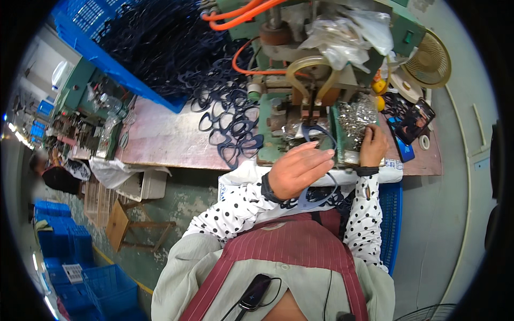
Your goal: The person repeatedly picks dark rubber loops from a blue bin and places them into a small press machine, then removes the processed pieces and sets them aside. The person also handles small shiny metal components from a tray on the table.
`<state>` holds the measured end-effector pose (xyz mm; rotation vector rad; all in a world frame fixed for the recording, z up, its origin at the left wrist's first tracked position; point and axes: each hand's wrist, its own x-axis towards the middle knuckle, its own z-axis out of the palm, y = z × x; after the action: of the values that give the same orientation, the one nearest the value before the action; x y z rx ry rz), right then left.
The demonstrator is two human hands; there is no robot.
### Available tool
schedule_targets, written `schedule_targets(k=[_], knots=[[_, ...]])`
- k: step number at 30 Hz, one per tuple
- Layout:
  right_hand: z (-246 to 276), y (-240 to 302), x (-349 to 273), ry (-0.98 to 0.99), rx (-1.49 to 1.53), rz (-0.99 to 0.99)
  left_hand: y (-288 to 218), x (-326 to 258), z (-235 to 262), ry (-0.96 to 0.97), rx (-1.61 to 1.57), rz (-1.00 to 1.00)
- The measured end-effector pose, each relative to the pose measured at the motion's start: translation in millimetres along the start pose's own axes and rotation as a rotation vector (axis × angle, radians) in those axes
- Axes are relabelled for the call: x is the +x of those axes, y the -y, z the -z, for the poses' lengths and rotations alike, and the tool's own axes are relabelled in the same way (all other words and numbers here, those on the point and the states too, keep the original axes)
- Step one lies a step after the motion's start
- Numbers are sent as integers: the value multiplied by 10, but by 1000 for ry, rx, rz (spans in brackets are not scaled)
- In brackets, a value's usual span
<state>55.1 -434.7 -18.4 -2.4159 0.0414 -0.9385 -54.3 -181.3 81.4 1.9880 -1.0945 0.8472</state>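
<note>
My left hand [301, 170] is in front of the machine, fingers held together and stretched to the right, with a dark blue looped strap-like piece [320, 202] in its grip. One loop of that piece reaches up to the press's tooling [310, 113]; another hangs below the hand. The thumb and the exact grip are hidden. My right hand [373, 145] is at the near edge of a pile of small shiny metal parts [357, 116], its fingers bent together. Whatever lies between those fingertips is too small to make out.
Similar dark blue pieces [231, 125] lie on the table left of the green press [267, 152], spilling from a blue crate [101, 64]. Two phones [418, 122] and a fan [427, 58] are at right. A wooden stool [126, 227] and a co-worker [61, 174] are at left.
</note>
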Motion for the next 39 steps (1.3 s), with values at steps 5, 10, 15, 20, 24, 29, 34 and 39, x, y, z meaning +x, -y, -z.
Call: schedule_targets(k=[5, 10, 15, 20, 24, 29, 34, 39], knots=[[31, 19, -28, -63, 4, 73, -87, -337, 67, -94, 260, 84], [-104, -9, -63, -85, 47, 39, 371, -1326, 397, -271, 436, 790], [-31, 134, -37, -91, -14, 22, 777, -1944, 572, -156, 250, 1247], [19, 120, -43, -69, 10, -3, 951, -1640, 584, 1, 661, 786], [-33, 104, -47, 23, 10, -3, 1327, -1788, 609, 154, 374, 783], [207, 503, 64, 33, 333, -39, 1260, -1200, 745, 393, 300, 823], [565, 1124, 158, 364, 719, -33, 1301, -1096, 943, 496, 341, 720], [651, 1471, 116, 428, 752, 43, 1471, -875, 1197, 3, 486, 515]])
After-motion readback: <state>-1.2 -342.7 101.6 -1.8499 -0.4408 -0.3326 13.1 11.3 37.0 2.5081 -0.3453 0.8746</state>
